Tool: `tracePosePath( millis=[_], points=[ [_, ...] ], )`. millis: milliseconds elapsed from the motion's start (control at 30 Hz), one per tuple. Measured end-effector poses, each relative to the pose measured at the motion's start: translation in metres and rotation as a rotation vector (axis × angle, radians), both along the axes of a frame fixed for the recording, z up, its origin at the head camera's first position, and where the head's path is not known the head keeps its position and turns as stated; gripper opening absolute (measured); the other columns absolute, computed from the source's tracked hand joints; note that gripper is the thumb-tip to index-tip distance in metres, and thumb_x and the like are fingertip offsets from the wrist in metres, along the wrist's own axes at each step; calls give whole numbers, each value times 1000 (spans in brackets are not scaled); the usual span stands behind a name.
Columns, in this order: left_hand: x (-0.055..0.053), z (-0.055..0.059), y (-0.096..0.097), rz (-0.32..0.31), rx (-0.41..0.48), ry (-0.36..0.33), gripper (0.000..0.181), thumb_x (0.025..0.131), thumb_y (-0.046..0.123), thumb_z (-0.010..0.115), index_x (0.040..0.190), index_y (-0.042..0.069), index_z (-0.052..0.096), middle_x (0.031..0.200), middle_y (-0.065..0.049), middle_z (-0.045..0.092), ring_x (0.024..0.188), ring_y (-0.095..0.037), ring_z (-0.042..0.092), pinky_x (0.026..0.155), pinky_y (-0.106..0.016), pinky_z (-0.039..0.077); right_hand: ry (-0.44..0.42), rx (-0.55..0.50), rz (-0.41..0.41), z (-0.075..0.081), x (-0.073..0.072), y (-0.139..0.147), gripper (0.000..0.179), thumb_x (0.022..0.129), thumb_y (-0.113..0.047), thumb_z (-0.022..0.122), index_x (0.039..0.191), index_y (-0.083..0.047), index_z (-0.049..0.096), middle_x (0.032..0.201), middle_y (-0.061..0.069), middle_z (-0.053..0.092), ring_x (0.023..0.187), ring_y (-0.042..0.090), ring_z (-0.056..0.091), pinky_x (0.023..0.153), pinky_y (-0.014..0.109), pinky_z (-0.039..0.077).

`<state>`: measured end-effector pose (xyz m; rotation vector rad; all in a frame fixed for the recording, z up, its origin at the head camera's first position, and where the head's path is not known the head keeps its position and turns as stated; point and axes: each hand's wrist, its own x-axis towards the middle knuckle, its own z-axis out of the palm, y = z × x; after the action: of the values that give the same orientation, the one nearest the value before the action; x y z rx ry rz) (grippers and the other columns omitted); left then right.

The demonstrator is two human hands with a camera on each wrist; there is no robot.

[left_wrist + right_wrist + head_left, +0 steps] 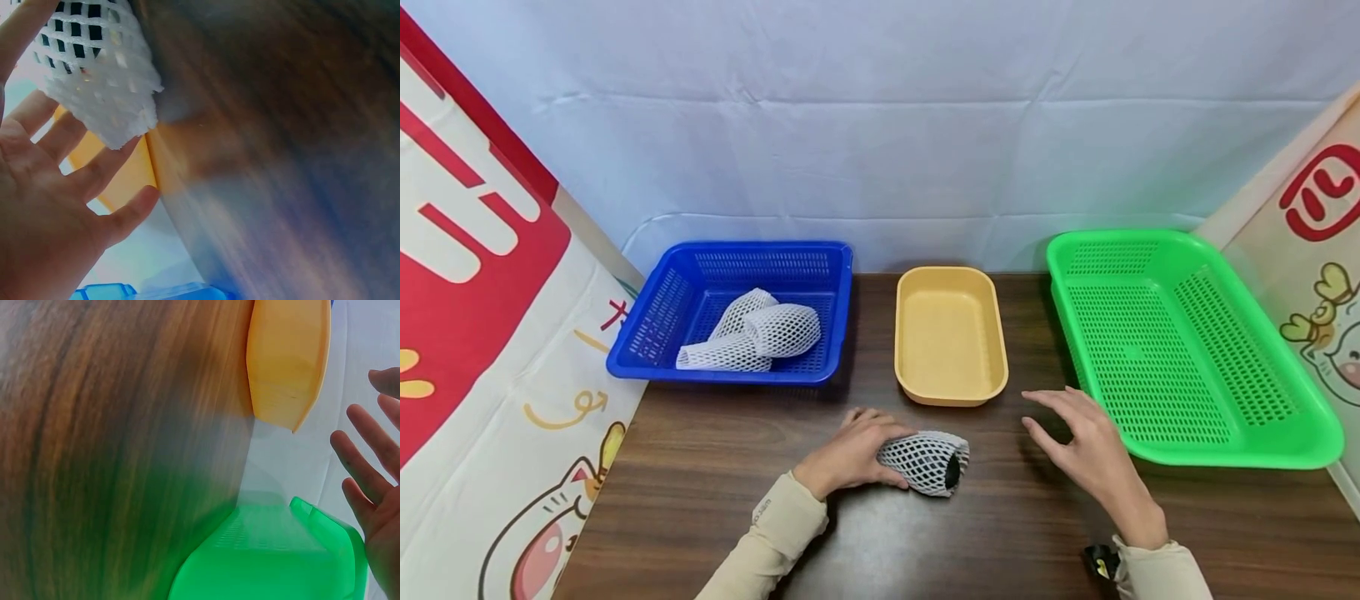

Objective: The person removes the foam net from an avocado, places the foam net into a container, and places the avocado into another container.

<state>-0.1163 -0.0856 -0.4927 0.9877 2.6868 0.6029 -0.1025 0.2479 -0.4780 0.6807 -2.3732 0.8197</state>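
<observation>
pale backdrop cloth [887, 150], creased | red-and-white printed cloth [490, 333], left | cartoon-print cloth [1318, 262], right | brown wood-grain table [685, 475]

The wood-grain tabletop [880, 542] is viewed downward from the head. The yellow tray [950, 333] is shared by close, tilted wrist views.

This looks like a makeshift, cloth-walled booth: a creased pale sheet [887, 125] hangs at twelve o'clock, a red-and-white banner [505, 300] at nine and a cartoon banner [1318, 267] at three, enclosing a wood-grain worktop [662, 467].
</observation>
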Motion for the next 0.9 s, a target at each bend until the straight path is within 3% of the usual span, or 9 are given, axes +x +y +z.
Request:
tracePosePath(
  millis=[100, 300, 400, 533, 700, 900],
  points=[
    [1, -3, -1, 11, 13, 5, 68, 72, 49, 83, 132, 24, 65, 125, 6, 68, 121, -19, 55, 106, -47, 35, -17, -3, 8, -3, 2, -1, 31, 81, -12, 76, 111, -6, 73, 102, 12, 74, 93, 33, 67, 116, 15, 25],
    [2, -5, -1, 27, 39, 32, 65, 73, 49, 81, 131, 24, 65, 121, 5, 70, 116, -18, 57, 106, -45, 37, -80, 31, -4, -8, 8, -7, 43, 71, -4, 82, 113, -8, 72, 106, 8, 74, 98, 27, 67, 105, 11, 34],
    [3, -6, 0, 34, 50, 47, 64, 73, 51, 81, 129, 24, 67, 118, 6, 71, 114, -17, 58, 104, -45, 38, -110, 71, -13, -9, 12, -12, 45, 70, -6, 84, 113, -11, 72, 106, 5, 74, 99, 26, 68, 97, 24, 44],
    [3, -7, 1, 40, 51, 64, 63, 73, 52, 79, 128, 24, 68, 117, 7, 72, 112, -16, 58, 103, -44, 38, -148, 107, -9, -10, 16, -20, 44, 71, -9, 85, 113, -14, 72, 108, 4, 74, 101, 29, 69, 93, 45, 47],
    [4, -7, 3, 41, 31, 91, 61, 74, 53, 79, 126, 23, 69, 116, 7, 73, 111, -16, 59, 103, -43, 39, -222, 102, 2, -11, 21, -28, 43, 74, -13, 84, 115, -16, 71, 111, 5, 74, 107, 37, 67, 94, 54, 48],
    [3, -7, 3, 29, 8, 127, 58, 74, 54, 78, 123, 22, 71, 113, 7, 73, 109, -16, 59, 102, -42, 41, -265, 112, 69, -12, 27, -44, 42, 76, -20, 84, 116, -18, 71, 111, -5, 72, 105, 22, 68, 92, 45, 51]
  ],
)
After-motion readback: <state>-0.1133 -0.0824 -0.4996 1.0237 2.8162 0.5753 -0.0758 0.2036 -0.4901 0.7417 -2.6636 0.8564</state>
